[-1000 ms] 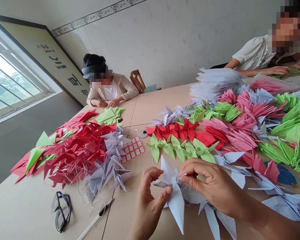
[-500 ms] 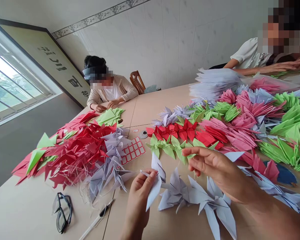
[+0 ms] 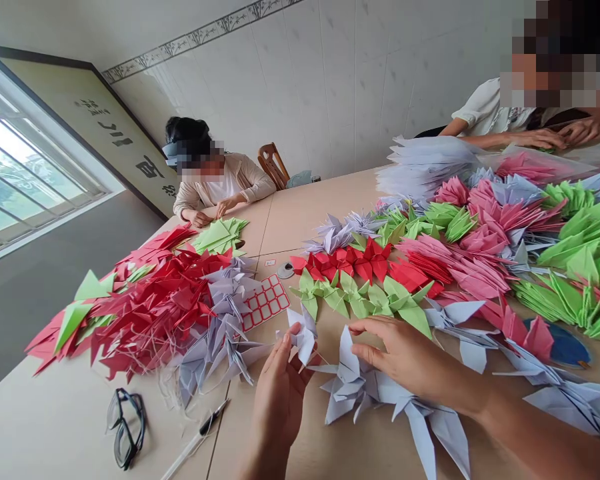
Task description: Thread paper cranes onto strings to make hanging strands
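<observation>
My left hand [image 3: 283, 383] holds a pale lavender folded paper crane [image 3: 306, 337] between thumb and fingers. My right hand [image 3: 410, 357] hovers at the string of pale paper cranes [image 3: 365, 387] lying on the table in front of me. Its thumb and forefinger are apart, with their tips beside an upright wing; whether they touch it I cannot tell. A thin thread seems to run between the held crane and the string, though it is hard to make out. More pale cranes [image 3: 460, 320] lie behind my right wrist.
Red cranes [image 3: 165, 300] are heaped at left, near glasses [image 3: 125, 427] and a white pen-like tool [image 3: 200, 433]. Beyond my hands lie green cranes [image 3: 350, 293], red cranes [image 3: 370, 260] and a label sheet [image 3: 266, 303]. Two people [image 3: 220, 180] [image 3: 500, 113] sit across the table [image 3: 290, 207].
My right hand has lowered and its pinched fingers have spread beside the string. The crane in my left hand has turned and shifted slightly left, and the left palm shows more.
</observation>
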`<state>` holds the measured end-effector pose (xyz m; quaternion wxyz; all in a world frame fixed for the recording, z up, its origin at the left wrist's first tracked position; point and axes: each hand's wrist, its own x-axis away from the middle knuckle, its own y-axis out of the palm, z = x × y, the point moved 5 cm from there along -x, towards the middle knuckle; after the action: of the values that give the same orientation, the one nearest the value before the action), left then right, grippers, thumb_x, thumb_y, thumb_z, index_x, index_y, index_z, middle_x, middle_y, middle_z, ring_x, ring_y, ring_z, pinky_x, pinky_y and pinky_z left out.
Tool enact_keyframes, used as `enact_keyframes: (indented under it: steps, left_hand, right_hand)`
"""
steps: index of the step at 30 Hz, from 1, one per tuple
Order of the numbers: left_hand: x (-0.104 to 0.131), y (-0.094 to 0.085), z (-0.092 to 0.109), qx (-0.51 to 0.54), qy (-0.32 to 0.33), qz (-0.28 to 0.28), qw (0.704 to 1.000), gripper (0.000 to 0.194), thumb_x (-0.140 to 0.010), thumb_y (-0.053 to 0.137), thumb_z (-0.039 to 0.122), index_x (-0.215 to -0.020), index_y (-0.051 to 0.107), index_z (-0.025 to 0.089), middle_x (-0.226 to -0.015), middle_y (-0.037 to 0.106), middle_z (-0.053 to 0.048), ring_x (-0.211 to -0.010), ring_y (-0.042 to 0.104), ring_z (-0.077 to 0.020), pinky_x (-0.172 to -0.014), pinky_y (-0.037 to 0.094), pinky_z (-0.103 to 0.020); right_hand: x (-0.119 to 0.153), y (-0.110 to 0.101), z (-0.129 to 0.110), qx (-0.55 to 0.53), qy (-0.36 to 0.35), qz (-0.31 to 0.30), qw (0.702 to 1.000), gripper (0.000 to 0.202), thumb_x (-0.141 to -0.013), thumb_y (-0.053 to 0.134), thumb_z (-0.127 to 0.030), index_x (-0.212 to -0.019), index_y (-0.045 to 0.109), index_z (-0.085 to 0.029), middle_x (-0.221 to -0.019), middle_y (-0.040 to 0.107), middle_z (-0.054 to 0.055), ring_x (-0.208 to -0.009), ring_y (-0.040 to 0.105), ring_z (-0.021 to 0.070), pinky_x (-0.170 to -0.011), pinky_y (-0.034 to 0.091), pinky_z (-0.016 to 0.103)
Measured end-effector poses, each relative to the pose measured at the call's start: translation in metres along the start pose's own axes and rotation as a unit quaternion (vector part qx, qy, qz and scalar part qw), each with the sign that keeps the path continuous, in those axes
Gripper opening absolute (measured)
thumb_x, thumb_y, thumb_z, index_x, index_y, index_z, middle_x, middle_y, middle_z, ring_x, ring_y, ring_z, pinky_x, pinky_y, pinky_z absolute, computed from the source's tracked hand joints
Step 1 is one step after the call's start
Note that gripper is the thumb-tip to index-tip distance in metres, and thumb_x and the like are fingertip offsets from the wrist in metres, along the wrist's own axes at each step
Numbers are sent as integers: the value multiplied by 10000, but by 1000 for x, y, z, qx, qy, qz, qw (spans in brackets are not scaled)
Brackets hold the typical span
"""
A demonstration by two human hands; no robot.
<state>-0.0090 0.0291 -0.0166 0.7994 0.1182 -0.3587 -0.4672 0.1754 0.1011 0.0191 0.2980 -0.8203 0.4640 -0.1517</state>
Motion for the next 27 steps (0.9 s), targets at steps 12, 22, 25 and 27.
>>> enact_keyframes:
  steps: [12,22,25,27]
  left_hand:
    - [1,0,1,9,34,-29,999,317,-812,738,282,-1095,696,145,-913,724,-77,-819,685,-165,-772,552,-283]
    - [12,11,-2,-21,9,-69,997,505,-811,722,264,-1293,583,213,-1002,705,-62,-818,664,-167,-771,539,-331]
    - [13,11,-2,-24,9,-72,997,535,-791,738,269,-1299,579,210,-929,705,-52,-847,665,-180,-781,533,-328]
    - [14,13,-2,-25,10,-78,997,556,-779,751,287,-1303,574,223,-949,703,-50,-853,668,-186,-802,537,-352]
  right_hand:
    - [3,-4,-18,-69,14,-37,997,232,-906,514,-282,-706,608,-209,-730,652,-11,-728,605,174,-702,455,280]
    - [3,-1,-14,-193,27,-55,979,244,-920,530,-359,-738,556,-199,-699,607,-14,-680,573,155,-653,450,264]
    - [3,1,-12,-215,30,-60,974,253,-919,548,-368,-730,558,-199,-680,618,-13,-666,583,152,-653,460,263]
    - [3,1,-12,-214,31,-54,975,262,-927,543,-377,-739,570,-197,-684,625,-10,-675,589,155,-661,467,266]
